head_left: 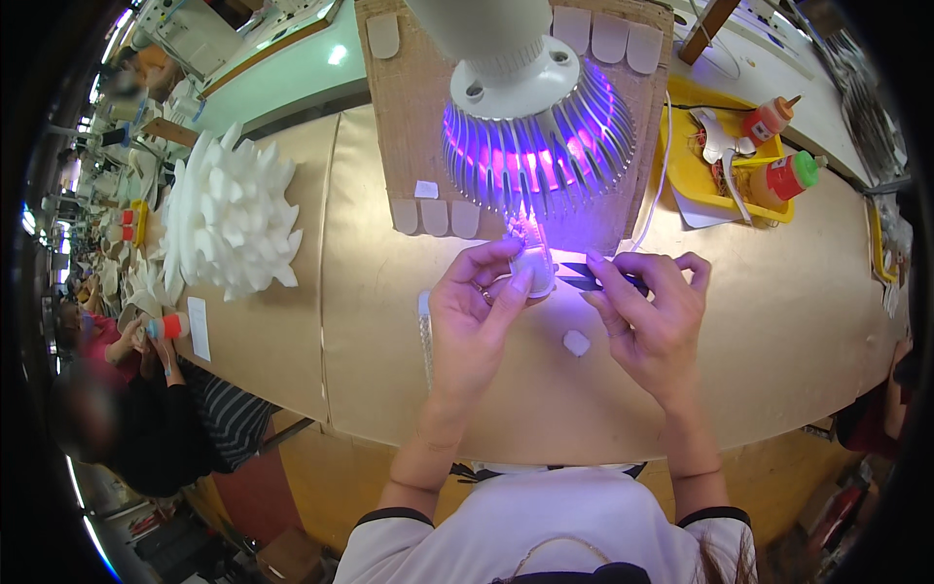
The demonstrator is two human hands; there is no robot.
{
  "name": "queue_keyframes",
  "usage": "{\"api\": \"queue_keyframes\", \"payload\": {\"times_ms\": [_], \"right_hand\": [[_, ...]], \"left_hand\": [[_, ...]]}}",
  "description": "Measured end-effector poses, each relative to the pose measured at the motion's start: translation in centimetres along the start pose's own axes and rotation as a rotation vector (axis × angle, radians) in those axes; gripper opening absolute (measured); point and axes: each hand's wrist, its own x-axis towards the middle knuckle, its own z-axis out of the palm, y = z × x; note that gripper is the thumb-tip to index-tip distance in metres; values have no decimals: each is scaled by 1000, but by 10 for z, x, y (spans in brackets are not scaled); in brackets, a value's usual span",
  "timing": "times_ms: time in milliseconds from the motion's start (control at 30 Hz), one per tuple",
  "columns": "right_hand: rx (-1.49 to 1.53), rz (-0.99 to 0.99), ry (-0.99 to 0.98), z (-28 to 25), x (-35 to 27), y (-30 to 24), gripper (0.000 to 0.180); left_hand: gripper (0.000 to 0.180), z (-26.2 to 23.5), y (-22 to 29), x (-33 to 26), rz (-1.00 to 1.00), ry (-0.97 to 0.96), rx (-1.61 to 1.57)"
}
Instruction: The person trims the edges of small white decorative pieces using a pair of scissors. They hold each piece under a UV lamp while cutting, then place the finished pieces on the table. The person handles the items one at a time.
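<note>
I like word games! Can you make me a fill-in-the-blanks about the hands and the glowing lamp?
1. The lamp above the hands glows ____.
2. The left hand holds a small ____ piece under the lamp.
3. The right hand pinches a thin dark ____.
4. The glue bottles lie in a ____ tray.

Missing words: purple; white; strip; yellow

On the bench (798, 321), the lamp (535, 127) hangs at twelve o'clock above both hands — foam pile (229, 214) at nine, tray (696, 180) at two, small piece (576, 342) between the hands.

White short-sleeved top, dark sleeve cuffs, bare forearms, ring on one finger
</note>
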Motion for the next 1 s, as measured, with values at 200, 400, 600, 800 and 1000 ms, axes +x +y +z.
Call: {"api": "queue_keyframes", "payload": {"times_ms": [200, 400, 600, 800, 1000], "right_hand": [[-164, -80, 41, -16, 3, -5, 39], [-206, -121, 5, -16, 4, -6, 33], [-206, -105, -65, -22, 4, -11, 36], [-262, -172, -41, -21, 3, -14, 31], [-268, -171, -59, -19, 2, -18, 32]], "left_hand": [[26, 2, 3, -3, 13, -41, 71], [25, 5, 5, -5, 21, -53, 106], [24, 3, 5, -5, -19, -49, 85], [24, 0, 5, -7, -28, -49, 75], [25, -3, 6, -6, -68, -81, 80]]}}
